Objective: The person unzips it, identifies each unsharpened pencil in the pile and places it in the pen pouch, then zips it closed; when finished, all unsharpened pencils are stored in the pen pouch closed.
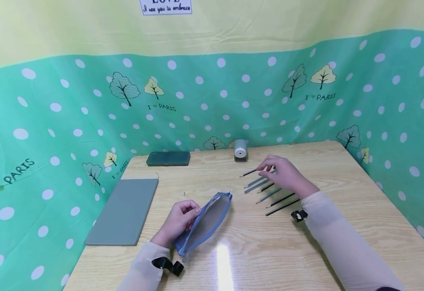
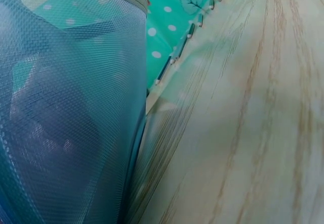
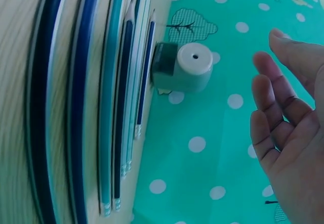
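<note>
A blue mesh zip pouch [image 1: 212, 220] is in my left hand [image 1: 180, 220], pinched at its left side between thumb and fingers. Its zip is undone and its mouth gapes toward the right. The pouch's mesh wall [image 2: 76, 97] fills the left of the left wrist view. My right hand [image 1: 282, 171] hovers over the far end of a row of pencils [image 1: 269, 195]. In the right wrist view, the right hand [image 3: 293, 113] has thumb and fingers apart, with nothing between them. Several dark, blue and teal pencils [image 3: 106, 107] lie side by side on the table.
Behind the pencils stands a small pencil sharpener [image 1: 240, 149]. A dark green case [image 1: 168, 159] lies at the back left of the wooden table [image 1: 204, 173]. A grey flat board [image 1: 124, 212] is along the left edge. A polka-dot curtain [image 1: 204, 89] hangs behind.
</note>
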A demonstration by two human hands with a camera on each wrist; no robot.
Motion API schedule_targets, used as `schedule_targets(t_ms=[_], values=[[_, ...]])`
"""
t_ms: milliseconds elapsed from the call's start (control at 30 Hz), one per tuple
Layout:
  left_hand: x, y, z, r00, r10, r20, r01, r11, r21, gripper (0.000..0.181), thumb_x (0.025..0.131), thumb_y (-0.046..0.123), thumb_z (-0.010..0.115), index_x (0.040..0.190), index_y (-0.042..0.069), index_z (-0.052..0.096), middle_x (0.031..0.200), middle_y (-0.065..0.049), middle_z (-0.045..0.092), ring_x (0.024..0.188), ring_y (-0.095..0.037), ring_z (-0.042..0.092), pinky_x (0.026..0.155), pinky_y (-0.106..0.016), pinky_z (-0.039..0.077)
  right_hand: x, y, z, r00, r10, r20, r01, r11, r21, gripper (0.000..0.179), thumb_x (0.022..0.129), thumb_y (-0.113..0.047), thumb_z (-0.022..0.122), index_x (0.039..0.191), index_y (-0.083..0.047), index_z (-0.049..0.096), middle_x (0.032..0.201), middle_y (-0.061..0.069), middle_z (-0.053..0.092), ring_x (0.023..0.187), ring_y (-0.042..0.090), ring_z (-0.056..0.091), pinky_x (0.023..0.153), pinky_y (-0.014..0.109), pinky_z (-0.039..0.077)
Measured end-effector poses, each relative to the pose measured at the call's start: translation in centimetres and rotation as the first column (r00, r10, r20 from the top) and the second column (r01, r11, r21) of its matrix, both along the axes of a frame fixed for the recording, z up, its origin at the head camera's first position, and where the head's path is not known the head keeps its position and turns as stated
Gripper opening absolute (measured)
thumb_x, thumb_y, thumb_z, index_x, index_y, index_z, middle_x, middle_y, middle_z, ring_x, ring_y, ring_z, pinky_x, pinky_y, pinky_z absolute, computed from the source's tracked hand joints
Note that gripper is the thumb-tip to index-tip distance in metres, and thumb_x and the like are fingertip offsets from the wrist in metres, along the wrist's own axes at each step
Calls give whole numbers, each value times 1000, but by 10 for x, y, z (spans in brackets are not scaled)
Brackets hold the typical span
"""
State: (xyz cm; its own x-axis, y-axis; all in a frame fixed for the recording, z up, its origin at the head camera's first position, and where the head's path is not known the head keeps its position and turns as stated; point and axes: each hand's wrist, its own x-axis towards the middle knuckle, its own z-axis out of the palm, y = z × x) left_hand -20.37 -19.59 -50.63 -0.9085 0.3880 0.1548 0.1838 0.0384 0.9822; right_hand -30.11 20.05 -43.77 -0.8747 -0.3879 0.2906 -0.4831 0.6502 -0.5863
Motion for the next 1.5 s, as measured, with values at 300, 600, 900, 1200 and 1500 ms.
schedule_targets(t_ms=[300,600,900,1200,1500], values=[[0,0,-1,1000,-2,-4,2,1000,1,20,104,8,62,94,-9,64,62,-6,48,48,-9,45,41,-23,37,-13,19,-13,997,12,83,-13,1000,18,11,95,-11,79,104,-18,79,97,-6,69,90,17,62,79,40,53],[0,0,-2,1000,-20,-5,20,1000,16,20,104,8,63,95,-10,64,64,1,50,49,-8,45,43,-22,38,-30,32,-18,984,14,177,-39,990,136,9,96,-11,77,105,-11,79,99,-4,70,93,19,62,80,41,53],[1,0,-5,1000,-13,3,13,1000,13,20,104,8,62,96,-10,64,64,2,51,49,-8,45,43,-22,38,-48,33,-32,963,31,267,-71,987,141,8,96,-9,77,103,-10,79,102,2,72,93,19,65,82,41,56],[0,0,-5,1000,-17,2,17,1000,17,20,104,8,62,96,-10,64,64,2,50,49,-7,45,43,-22,38,-58,35,-39,951,43,307,-93,984,150,10,92,-2,79,95,-11,80,93,1,73,86,17,66,77,36,56],[0,1,-3,1000,-20,-3,20,1000,11,20,104,8,62,96,-10,64,65,2,51,50,-7,46,43,-21,38,-63,37,-39,948,61,313,-117,980,162,10,89,-1,81,91,-10,82,91,-1,73,84,17,65,78,36,54]])
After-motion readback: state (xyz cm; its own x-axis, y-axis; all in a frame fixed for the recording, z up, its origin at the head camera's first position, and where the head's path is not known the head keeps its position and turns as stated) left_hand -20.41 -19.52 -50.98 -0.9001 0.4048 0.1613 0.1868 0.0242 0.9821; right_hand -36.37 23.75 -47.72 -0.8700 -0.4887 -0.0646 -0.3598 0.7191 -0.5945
